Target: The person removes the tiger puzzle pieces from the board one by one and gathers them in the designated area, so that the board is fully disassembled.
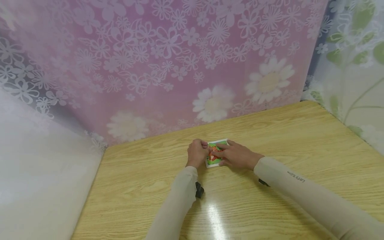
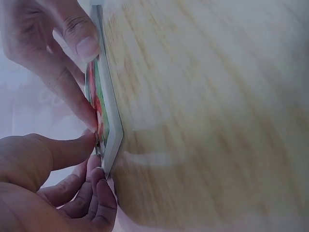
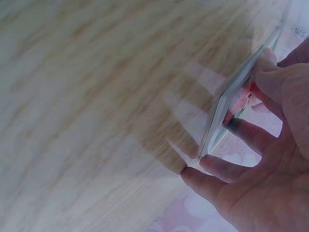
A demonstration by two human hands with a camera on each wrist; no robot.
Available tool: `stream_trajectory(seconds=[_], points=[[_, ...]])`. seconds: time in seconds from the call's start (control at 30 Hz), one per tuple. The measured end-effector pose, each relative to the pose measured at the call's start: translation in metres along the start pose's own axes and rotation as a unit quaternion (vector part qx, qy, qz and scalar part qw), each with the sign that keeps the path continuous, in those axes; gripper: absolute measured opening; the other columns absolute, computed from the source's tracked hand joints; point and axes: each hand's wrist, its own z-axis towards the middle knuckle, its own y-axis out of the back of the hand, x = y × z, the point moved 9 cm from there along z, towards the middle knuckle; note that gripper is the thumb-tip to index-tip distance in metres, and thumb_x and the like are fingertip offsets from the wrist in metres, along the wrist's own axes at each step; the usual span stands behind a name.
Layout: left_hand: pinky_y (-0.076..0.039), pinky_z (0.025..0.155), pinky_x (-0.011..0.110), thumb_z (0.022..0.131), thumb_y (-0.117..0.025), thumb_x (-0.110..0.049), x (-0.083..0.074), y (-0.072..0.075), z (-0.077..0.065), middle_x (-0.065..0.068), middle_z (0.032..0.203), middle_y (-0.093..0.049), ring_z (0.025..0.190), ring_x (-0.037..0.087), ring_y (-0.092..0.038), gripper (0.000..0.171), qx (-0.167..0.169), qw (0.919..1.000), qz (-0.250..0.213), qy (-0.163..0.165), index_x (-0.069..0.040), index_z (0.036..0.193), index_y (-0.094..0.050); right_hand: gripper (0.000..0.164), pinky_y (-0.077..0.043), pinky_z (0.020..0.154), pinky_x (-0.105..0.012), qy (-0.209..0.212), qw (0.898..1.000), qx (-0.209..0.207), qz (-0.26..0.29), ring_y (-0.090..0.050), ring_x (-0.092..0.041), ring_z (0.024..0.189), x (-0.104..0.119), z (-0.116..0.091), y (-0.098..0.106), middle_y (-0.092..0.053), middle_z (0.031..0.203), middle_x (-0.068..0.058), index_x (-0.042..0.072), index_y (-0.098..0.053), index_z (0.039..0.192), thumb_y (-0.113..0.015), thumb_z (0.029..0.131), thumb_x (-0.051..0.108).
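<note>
A small, flat picture puzzle (image 1: 214, 162) lies on the wooden table, with a white frame around an orange and red figure on green. At its left side, my left hand (image 1: 198, 153) has thumb and fingertips together, pinching a small thin piece (image 2: 98, 141) by its edge; most of that piece is hidden by the fingers. My right hand (image 1: 238, 155) reaches over the puzzle from the right with spread fingers. Its thumb rests on the near rim and a fingertip presses the picture, while other fingertips (image 3: 207, 162) touch around the far edge and the tabletop.
The wood-grain table (image 1: 144, 186) extends on all sides of the puzzle. Behind it hangs a pink flowered curtain (image 1: 168, 73), with a pale wall at the left and a leaf-patterned curtain (image 1: 357, 66) at the right. A black wrist device (image 1: 199, 190) shows at the left sleeve.
</note>
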Motion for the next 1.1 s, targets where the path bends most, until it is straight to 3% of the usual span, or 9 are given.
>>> stream_trajectory(seconds=[0.33, 0.6, 0.83, 1.1], points=[[-0.057, 0.075, 0.033, 0.092, -0.076, -0.013, 0.004, -0.001, 0.003, 0.004, 0.089, -0.071, 0.083, 0.016, -0.067, 0.015, 0.019, 0.9996, -0.022, 0.004, -0.003, 0.103, -0.076, 0.054, -0.029, 0.113, -0.064, 0.002, 1.000, -0.003, -0.003, -0.042, -0.037, 0.142, 0.000, -0.001, 0.000, -0.060, 0.141, -0.015, 0.010, -0.057, 0.146, -0.069, 0.097, 0.029], [-0.056, 0.075, 0.035, 0.098, -0.069, -0.015, 0.014, 0.005, -0.001, 0.004, 0.091, -0.072, 0.082, 0.017, -0.066, 0.013, 0.041, 0.9944, -0.097, 0.010, -0.005, 0.100, -0.077, 0.054, -0.029, 0.113, -0.063, 0.006, 1.000, -0.012, 0.001, -0.045, -0.039, 0.139, 0.002, -0.004, 0.002, -0.051, 0.146, -0.024, 0.010, -0.054, 0.147, -0.067, 0.099, 0.028], [-0.054, 0.072, 0.036, 0.100, -0.067, -0.018, 0.031, 0.027, -0.005, 0.003, 0.092, -0.071, 0.081, 0.017, -0.064, 0.015, 0.030, 0.9941, -0.104, 0.006, -0.007, 0.101, -0.077, 0.051, -0.028, 0.114, -0.062, 0.005, 1.000, -0.012, 0.007, -0.044, -0.039, 0.140, 0.003, -0.004, 0.001, -0.054, 0.144, -0.022, 0.009, -0.056, 0.145, -0.066, 0.099, 0.029], [-0.055, 0.074, 0.038, 0.099, -0.069, -0.017, 0.058, 0.064, -0.017, 0.006, 0.098, -0.072, 0.089, 0.022, -0.066, 0.015, 0.002, 0.9944, -0.102, 0.024, -0.006, 0.102, -0.078, 0.051, -0.028, 0.114, -0.063, 0.009, 1.000, -0.011, 0.003, -0.044, -0.039, 0.140, 0.002, -0.003, -0.001, -0.054, 0.145, -0.022, 0.008, -0.056, 0.146, -0.065, 0.100, 0.029]])
